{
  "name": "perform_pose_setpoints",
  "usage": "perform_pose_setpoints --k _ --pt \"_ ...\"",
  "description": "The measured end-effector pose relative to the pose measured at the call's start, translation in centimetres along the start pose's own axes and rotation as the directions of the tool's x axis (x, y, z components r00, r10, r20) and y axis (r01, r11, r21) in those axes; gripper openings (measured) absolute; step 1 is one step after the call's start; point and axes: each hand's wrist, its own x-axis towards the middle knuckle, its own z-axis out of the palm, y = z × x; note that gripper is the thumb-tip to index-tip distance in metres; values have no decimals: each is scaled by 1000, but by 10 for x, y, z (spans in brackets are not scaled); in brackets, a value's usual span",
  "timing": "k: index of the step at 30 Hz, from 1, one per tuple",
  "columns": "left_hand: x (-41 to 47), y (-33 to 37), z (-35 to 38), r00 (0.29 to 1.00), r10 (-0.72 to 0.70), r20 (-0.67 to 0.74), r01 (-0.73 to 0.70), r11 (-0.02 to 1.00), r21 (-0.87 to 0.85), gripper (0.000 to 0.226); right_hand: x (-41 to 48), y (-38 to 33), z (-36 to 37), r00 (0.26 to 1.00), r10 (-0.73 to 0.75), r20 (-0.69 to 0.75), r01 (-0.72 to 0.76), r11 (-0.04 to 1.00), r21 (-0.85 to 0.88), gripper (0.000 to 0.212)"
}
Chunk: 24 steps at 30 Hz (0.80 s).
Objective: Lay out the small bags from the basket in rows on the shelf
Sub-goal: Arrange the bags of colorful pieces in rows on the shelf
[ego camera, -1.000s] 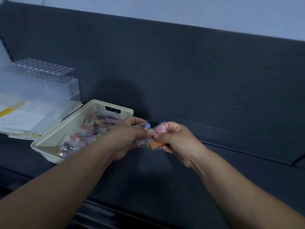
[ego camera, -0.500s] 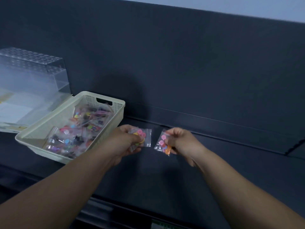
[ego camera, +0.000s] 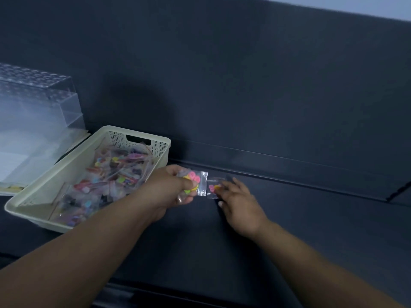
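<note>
A cream plastic basket (ego camera: 142, 132) on the left of the dark shelf (ego camera: 311, 218) holds several small clear bags of colourful beads (ego camera: 111, 174). My left hand (ego camera: 169, 190) grips a small clear bag with pink and yellow pieces (ego camera: 195, 180) just right of the basket. Beside it, a second small bag (ego camera: 212, 188) lies flat on the shelf near the back edge. My right hand (ego camera: 240, 203) rests on that bag with its fingers straight, covering the bag's right side.
A clear acrylic box (ego camera: 37, 94) stands at the far left over white papers (ego camera: 20, 161). A dark back panel (ego camera: 244, 85) rises behind the shelf, with a raised ledge (ego camera: 289, 174) along its base.
Both hands held bags close together over the shelf, then drew apart. My right hand has lowered its bag onto the shelf and flattened over it. The left hand still holds its bag.
</note>
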Motion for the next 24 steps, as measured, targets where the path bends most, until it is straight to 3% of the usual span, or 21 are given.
perform_pose_setpoints --k 3,12,17,24 --pt "7 0 7 1000 -18 -1 18 999 -27 15 -2 7 1 995 3 97 5 996 -85 55" --pt "22 6 14 998 2 -56 -4 1000 -19 14 15 11 5 991 33 131 -18 993 -116 75" --pt "28 7 16 998 5 -59 -5 1000 -13 13 13 12 8 989 -30 144 47 992 -120 107" --pt "31 5 18 998 12 -56 -12 1000 4 14 11 11 5 987 -38 153 53 994 -96 99"
